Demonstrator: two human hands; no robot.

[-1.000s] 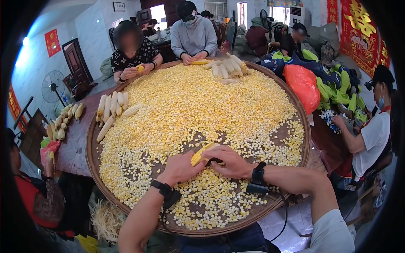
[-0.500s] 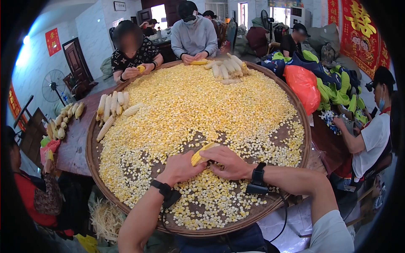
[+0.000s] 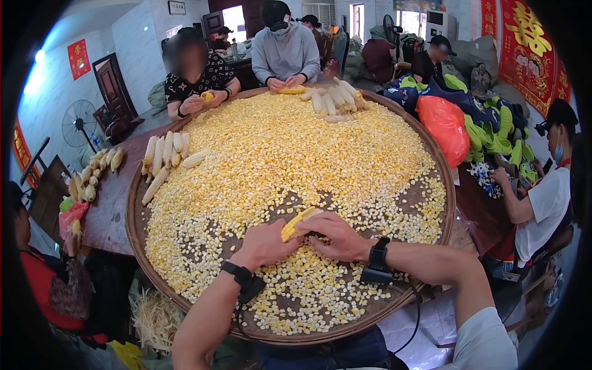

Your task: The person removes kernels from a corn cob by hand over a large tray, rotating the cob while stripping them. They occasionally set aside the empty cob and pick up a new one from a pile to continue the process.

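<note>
A partly stripped yellow corn cob (image 3: 296, 226) is held between my two hands, low over the near part of a round woven tray (image 3: 161, 285). My left hand (image 3: 266, 244) has its fingers wrapped round the cob's left and lower side. On the other side, my right hand (image 3: 337, 237) grips the cob's pale end with thumb and fingers. Loose kernels (image 3: 271, 142) cover much of the tray, thinner around my hands, where brown weave shows. Bare cobs (image 3: 165, 154) lie at the tray's left edge, and a pile of them (image 3: 336, 98) at its far side.
Two people (image 3: 196, 74) (image 3: 285, 49) hold cobs at the far rim. Another person (image 3: 546, 197) sits at the right, near a red plastic bag (image 3: 443, 129) and green-and-blue items. At the left are more cobs (image 3: 98, 169) on the table (image 3: 111, 213) and a person in red (image 3: 46, 290).
The cob in my hands has tilted slightly, and my hands have shifted a little around it. The person at the left has moved their hand and cob slightly.
</note>
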